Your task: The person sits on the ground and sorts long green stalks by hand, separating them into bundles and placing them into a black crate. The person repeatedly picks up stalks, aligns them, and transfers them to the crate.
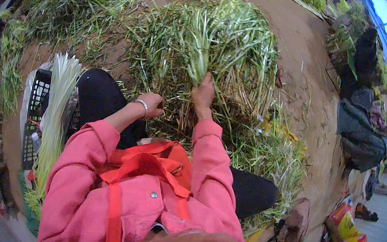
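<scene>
In front of me lies a large heap of long green leafy stalks (246,42), with paler stems towards my side. My right hand (204,92) is closed around a small bunch of these stalks (198,59), leaves pointing away from me over the heap. My left hand (151,104), with a metal bangle at the wrist, is curled into a fist beside the heap's near left edge. Nothing shows in it, though its palm side is hidden. A long bundle of pale yellow-white stalks (56,108) rests across a black plastic crate (38,98) at my left.
Another heap of green stalks (79,2) lies at the far left. Loose green trimmings (266,162) cover the ground near my right knee. A dark cloth bundle (360,134) and a red and yellow bag (345,224) are at the right. Brown ground (300,61) surrounds the heaps.
</scene>
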`<state>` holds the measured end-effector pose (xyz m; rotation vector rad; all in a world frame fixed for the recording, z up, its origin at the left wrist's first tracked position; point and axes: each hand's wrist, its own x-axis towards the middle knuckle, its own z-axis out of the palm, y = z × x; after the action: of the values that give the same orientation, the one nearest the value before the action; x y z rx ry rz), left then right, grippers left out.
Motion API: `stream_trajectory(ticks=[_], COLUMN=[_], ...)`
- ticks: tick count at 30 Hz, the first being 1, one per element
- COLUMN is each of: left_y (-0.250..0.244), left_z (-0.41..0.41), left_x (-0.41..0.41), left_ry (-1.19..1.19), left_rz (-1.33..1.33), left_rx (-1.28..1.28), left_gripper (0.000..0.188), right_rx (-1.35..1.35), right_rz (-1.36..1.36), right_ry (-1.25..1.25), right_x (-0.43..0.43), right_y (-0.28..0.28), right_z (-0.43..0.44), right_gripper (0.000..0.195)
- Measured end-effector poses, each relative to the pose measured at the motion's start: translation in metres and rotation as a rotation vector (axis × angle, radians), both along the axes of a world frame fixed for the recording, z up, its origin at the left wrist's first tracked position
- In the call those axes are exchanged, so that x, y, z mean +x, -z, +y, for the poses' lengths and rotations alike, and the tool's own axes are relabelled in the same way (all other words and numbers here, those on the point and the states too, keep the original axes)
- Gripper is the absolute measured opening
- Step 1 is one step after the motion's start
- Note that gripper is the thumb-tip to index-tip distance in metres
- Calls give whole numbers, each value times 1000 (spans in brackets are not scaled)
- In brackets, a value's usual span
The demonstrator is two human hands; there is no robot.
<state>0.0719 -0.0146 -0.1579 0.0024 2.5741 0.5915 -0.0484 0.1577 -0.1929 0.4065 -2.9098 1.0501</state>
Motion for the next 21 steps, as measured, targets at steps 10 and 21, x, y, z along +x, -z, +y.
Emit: stream_trajectory(ticks=[10,21], left_y=[156,210], left_z=[-71,-37], left_x=[-66,-66], left_ry=[-1322,-1383], left_rz=[187,60], left_rx=[116,433], left_gripper=[58,138], right_rx=[-820,-359], right_rz=[-241,-240], right_ry=[374,395], right_x=[-51,-69], right_y=[-62,-11], right_z=[113,130], right_gripper=[45,80])
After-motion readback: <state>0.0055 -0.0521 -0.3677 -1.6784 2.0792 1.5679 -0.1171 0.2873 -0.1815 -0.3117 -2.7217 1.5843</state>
